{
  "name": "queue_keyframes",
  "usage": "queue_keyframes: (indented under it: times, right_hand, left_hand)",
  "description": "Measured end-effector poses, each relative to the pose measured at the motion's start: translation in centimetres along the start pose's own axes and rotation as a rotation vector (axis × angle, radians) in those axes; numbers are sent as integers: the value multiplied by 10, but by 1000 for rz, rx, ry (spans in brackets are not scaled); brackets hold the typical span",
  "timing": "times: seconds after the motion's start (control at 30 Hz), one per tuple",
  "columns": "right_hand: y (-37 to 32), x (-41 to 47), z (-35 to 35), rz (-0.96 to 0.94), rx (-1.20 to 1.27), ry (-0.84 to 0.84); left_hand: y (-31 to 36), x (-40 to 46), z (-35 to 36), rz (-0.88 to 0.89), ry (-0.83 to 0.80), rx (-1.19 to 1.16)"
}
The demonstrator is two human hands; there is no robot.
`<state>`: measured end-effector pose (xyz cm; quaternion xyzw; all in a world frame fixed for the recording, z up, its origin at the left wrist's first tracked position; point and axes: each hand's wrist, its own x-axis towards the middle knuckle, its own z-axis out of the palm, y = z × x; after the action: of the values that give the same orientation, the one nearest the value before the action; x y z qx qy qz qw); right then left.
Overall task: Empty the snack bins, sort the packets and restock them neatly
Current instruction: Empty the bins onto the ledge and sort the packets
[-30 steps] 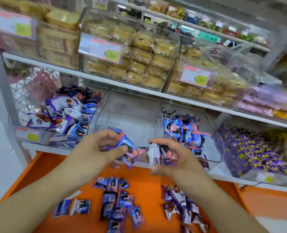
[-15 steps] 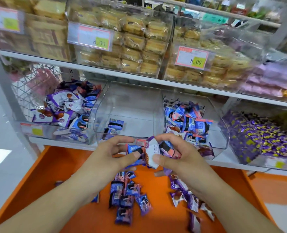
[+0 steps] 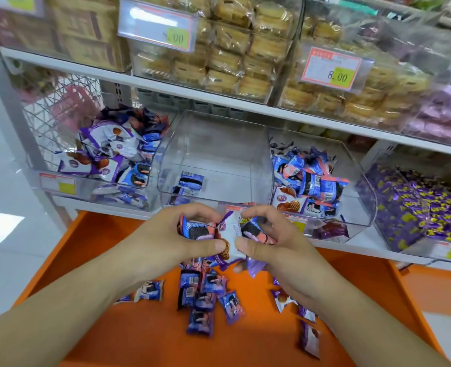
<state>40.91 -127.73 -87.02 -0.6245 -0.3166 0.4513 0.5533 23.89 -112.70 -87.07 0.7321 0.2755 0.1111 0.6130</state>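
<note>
The left bin (image 3: 97, 165) sat heaped with packets at the shelf's edge. The left hand (image 3: 166, 242) gripped a blue packet (image 3: 199, 230), fingers curled, beside the right hand (image 3: 272, 247) pinching a white packet (image 3: 231, 237), before the nearly bare middle bin (image 3: 219, 154); loose packets (image 3: 203, 295) littered the orange worktop (image 3: 92, 260) below

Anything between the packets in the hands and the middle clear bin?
Nothing visible. The left hand and right hand hold packets just in front of the middle bin; its top is open, only its low front lip lies between. A few blue packets already lie inside.
</note>
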Motion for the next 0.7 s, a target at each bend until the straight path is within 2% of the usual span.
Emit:
queue_keyframes:
  times: [0.33,0.5,0.7]
  right_hand:
    - [8,3,10,23,-48,-76]
    - [14,4,16,44,-218,11]
    - [15,3,11,93,-236,40]
  left_hand:
    - [-6,-5,-6,9,165,13]
    - [-11,-9,-5,-3,185,7]
    - [-11,-12,-15,-47,202,-24]
